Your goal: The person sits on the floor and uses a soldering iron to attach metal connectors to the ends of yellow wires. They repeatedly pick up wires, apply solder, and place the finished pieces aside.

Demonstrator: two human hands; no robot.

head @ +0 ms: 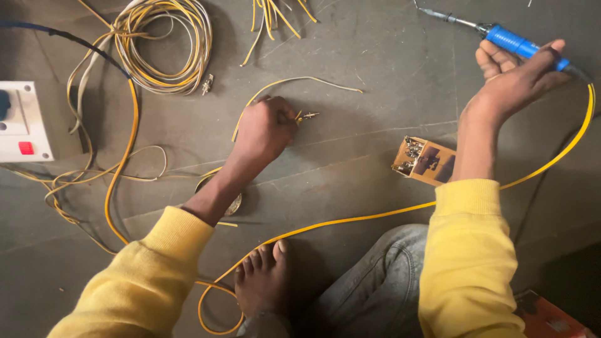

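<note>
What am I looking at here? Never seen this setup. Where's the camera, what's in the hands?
One view only: a camera worn on a person's head, looking down at their own two bare hands over a grey floor. No robot. The right hand holds a blue-handled soldering iron on a yellow cord. The left hand pinches a thin yellow-white wire with a small metal connector at its tip. Around them lie a wire coil, a white switch box and a small open cardboard box of metal parts. The person's bare foot shows below.
</note>
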